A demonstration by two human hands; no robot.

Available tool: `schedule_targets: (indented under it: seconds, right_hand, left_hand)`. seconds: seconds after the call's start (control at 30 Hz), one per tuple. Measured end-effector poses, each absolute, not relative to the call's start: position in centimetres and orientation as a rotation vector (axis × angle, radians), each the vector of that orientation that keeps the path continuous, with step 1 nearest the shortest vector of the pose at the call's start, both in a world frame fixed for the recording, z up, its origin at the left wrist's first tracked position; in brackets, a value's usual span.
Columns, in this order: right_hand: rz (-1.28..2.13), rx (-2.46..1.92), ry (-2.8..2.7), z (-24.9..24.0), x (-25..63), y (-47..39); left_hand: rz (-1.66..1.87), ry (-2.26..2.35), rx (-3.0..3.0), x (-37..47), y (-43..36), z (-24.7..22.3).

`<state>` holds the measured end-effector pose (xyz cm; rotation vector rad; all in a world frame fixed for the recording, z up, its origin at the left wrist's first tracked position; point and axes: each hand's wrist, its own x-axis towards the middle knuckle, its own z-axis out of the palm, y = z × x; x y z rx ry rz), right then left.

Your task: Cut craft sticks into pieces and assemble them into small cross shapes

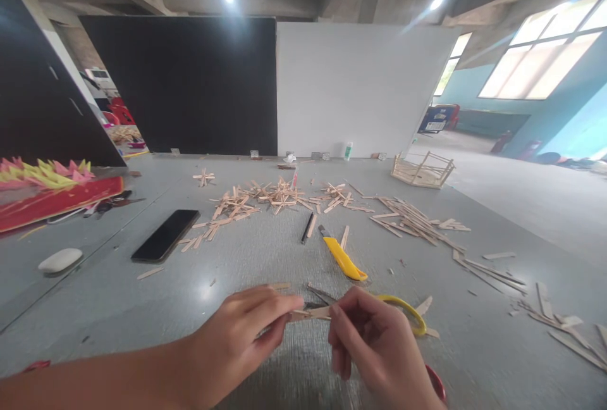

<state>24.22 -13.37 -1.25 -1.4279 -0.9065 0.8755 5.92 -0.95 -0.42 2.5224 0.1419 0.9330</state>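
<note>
Low in the middle of the head view, my left hand point(253, 324) pinches one end of some short wooden sticks point(310, 314). My right hand point(370, 340) pinches the other end, so the sticks span the small gap between my fingertips. How many sticks are held I cannot tell. Behind my right hand lie scissors with a yellow handle point(412, 315), their blades partly covered by the fingers. A yellow utility knife point(344, 258) rests just beyond, blade end pointing away. Beside it are a black pen point(307, 228) and a loose stick.
Piles of wooden sticks point(282, 195) spread across the table, with more strips point(417, 220) to the right. A phone point(165, 236) and a white mouse-shaped object point(61, 260) lie left. A small stick frame point(422, 171) stands far right. Black and white panels point(351, 87) rise behind.
</note>
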Motion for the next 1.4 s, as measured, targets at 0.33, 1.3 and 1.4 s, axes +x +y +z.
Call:
schedule_targets:
  seconds: [0.33, 1.3, 1.4]
  right_hand:
    - [0.679, -1.43, -1.146, -2.5, 23.3, -13.8]
    - [0.291, -1.586, -1.642, -3.5, 25.5, -13.1]
    - [0.406, -1.586, -1.547, -3.4, 25.0, -13.1]
  left_hand:
    - [0.836, 0.332, 2.366, 6.1, -1.2, -0.9]
    - [0.311, 0.593, 1.361, 7.3, -0.1, -1.1]
    - [0.248, 0.591, 1.366, 7.3, -0.3, -1.2]
